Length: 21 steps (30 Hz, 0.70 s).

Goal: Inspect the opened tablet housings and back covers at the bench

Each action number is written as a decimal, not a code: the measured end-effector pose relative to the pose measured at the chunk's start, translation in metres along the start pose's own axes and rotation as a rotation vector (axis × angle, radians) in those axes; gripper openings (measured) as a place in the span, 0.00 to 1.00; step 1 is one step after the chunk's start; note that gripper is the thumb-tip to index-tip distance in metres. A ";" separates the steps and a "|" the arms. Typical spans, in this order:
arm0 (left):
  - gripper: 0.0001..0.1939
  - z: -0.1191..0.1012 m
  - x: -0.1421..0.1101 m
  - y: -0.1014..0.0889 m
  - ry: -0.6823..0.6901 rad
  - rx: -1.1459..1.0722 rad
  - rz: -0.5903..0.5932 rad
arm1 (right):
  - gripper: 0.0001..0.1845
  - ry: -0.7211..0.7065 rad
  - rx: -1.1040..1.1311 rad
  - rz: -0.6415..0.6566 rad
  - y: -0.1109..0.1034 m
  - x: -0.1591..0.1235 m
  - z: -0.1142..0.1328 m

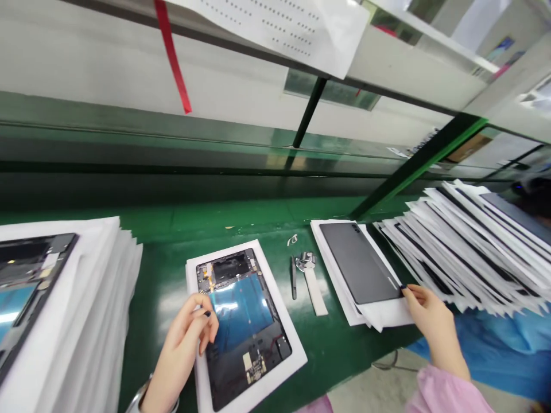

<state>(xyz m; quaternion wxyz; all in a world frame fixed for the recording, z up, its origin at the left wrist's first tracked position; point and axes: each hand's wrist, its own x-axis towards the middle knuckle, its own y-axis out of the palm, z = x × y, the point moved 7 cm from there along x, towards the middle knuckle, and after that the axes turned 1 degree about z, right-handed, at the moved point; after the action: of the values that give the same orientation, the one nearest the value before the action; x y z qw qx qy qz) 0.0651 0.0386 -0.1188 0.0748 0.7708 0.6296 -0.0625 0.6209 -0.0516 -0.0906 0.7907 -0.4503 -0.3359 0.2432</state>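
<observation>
An opened tablet [245, 321] lies on a white foam sheet [286, 371], its blue-filmed battery and circuit boards showing. My left hand [193, 327] is at the tablet's left edge, fingers curled in and thumb against them; nothing shows in its grip. To the right, a dark grey tablet back cover [357, 261] with a camera bump rests on white foam sheets [387, 317]. At its lower right corner, my right hand [426, 310] pinches the cover's edge between thumb and finger. Between the two lie black tweezers [294, 278] and a metal-headed tool with a pale flat strip [315, 291].
A tall stack of foam sheets [99, 287] with another opened tablet [30, 287] on top stands at the left. Layered foam and dark panels [473, 246] lean at the right. A small white scrap [292, 240] lies on the green bench [163, 275]. A green post [413, 166] rises behind.
</observation>
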 end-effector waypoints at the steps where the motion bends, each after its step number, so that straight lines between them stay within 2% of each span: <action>1: 0.08 -0.001 0.000 0.001 -0.006 -0.004 0.007 | 0.15 0.057 -0.009 0.027 0.003 0.000 -0.006; 6: 0.11 -0.005 -0.002 0.007 -0.063 -0.072 -0.024 | 0.11 0.176 0.048 0.101 0.008 -0.002 -0.017; 10: 0.11 -0.011 -0.002 0.014 -0.082 -0.140 -0.036 | 0.09 0.183 0.159 0.069 0.003 -0.004 -0.014; 16: 0.11 -0.013 -0.001 0.025 -0.092 -0.088 0.066 | 0.09 0.238 0.384 -0.016 -0.002 -0.007 -0.018; 21: 0.13 -0.005 0.008 0.029 -0.088 -0.083 0.171 | 0.12 0.264 0.625 0.106 0.007 -0.009 -0.007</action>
<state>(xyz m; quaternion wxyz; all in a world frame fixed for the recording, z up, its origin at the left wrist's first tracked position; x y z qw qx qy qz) 0.0953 0.0419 -0.1140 0.1393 0.8143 0.5599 -0.0633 0.6197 -0.0580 -0.1013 0.9134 -0.2305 -0.1159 0.3147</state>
